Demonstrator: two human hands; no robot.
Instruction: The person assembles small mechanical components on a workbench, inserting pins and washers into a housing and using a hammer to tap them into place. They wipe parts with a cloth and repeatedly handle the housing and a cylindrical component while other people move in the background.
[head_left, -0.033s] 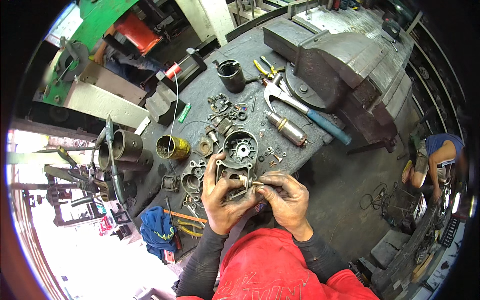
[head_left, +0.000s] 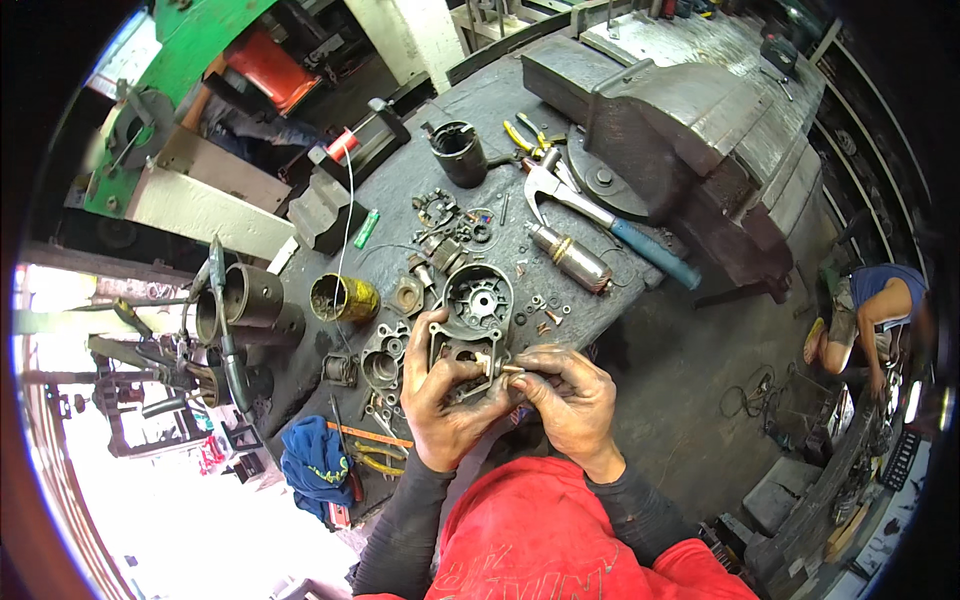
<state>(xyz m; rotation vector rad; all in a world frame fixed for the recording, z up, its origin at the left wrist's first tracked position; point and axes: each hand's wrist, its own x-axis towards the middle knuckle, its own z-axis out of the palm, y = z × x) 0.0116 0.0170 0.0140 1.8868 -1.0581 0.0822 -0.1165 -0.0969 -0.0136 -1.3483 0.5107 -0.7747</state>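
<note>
My left hand (head_left: pixel 440 405) is wrapped around the lower part of a grey metal motor housing (head_left: pixel 478 300), its thumb inside the lower opening near a copper-coloured piece. The round, ribbed end of the housing faces up. At the housing's right side, my right hand (head_left: pixel 572 400) pinches a small brass-coloured bolt (head_left: pixel 511 368) between thumb and fingers. The bolt points at the housing wall; whether it is threaded in I cannot tell. Both hands are dirty with grease. To the left lies a second metal casting (head_left: pixel 382 366); small nuts and washers (head_left: pixel 545 303) lie to the right.
A claw hammer (head_left: pixel 612 225), an armature (head_left: pixel 570 258), pliers (head_left: pixel 524 135) and a black cylinder (head_left: pixel 458 153) lie or stand beyond the housing. A large vise (head_left: pixel 680 130) stands at the far right. A yellow can (head_left: pixel 345 297) and blue cloth (head_left: pixel 314 462) are left. Another person (head_left: pixel 880 310) crouches at right.
</note>
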